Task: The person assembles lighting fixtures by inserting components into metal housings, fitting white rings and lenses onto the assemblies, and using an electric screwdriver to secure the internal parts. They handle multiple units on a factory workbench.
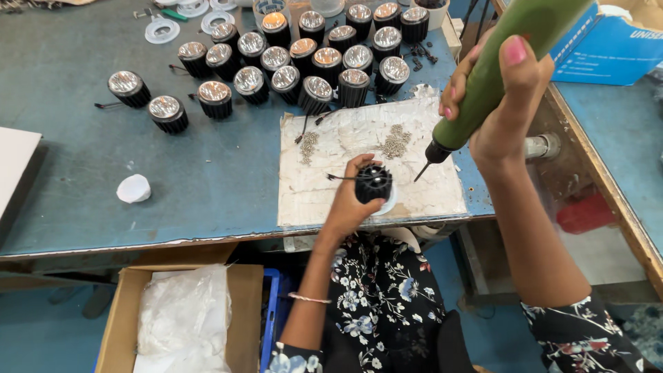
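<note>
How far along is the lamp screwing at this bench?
Done, apparently: a cluster of black finned lamps stands lens-up at the back of the table. In hand: the left hand steadies one black lamp body on the worn mat; the right hand holds a green electric screwdriver, tip just off it. Left: two screw piles remain.

Quick count: about 24 black ribbed lamp housings (252, 81) loose on the bench (207, 173), one more in hand (373, 184), two little screw piles (396, 141), three white rings (162, 30), one green screwdriver (497, 72).
</note>
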